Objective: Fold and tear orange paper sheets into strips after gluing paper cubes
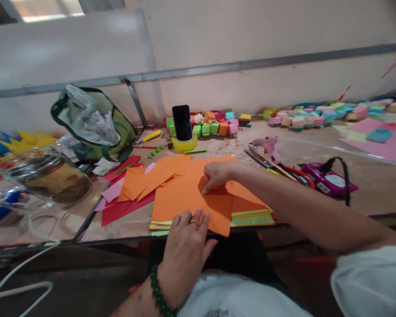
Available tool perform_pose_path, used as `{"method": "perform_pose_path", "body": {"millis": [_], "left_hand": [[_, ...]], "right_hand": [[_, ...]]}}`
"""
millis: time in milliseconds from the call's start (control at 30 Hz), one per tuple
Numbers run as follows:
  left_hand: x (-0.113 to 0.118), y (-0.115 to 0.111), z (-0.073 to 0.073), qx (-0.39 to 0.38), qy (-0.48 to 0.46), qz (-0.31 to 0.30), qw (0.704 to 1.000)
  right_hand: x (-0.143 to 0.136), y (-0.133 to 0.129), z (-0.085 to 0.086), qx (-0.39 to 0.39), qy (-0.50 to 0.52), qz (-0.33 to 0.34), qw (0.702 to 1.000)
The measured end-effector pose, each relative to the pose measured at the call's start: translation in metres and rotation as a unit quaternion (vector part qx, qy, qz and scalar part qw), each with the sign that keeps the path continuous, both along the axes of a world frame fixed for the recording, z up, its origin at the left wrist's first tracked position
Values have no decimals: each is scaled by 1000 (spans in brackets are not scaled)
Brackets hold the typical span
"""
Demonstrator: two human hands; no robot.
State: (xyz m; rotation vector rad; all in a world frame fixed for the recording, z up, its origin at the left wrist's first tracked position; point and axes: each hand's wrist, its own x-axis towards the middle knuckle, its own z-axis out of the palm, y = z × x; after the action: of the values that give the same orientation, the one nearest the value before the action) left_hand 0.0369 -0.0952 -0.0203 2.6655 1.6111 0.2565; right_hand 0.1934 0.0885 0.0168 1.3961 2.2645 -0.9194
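Observation:
A sheet of orange paper (181,193) lies on top of a stack of coloured paper, whose yellow and green edges show at the front. My left hand (188,237), with a ring and a green bead bracelet at the wrist, rests its outstretched fingers on the sheet's front edge. Farther in, my right hand (218,174) presses on the orange paper with its fingers curled in and one digit pointing down. No object shows in it. Left of the stack, loose orange pieces (152,178) overlap red paper (127,211) and pink paper.
A phone (182,122) stands on a yellow tape roll (185,143), with paper cubes (214,125) behind. To the right lie scissors (255,158), a pink glue gun (267,145) and a purple device (330,178). On the left are a green bag (119,132) and a jar (53,176).

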Motion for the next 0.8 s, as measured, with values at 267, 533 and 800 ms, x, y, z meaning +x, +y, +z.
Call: {"method": "perform_pose_path", "body": {"millis": [267,533,800], "left_hand": [[-7,-6,-1,-2,-1,-4,1000],[-10,-12,-4,29,11,-11,999],[-16,-16,-7,64,17,-30,997]], "right_hand": [[11,10,-4,-12,8,-22,1000],[-1,-12,3,112,-31,23,993],[8,6,-7,69,-35,15,997]]}}
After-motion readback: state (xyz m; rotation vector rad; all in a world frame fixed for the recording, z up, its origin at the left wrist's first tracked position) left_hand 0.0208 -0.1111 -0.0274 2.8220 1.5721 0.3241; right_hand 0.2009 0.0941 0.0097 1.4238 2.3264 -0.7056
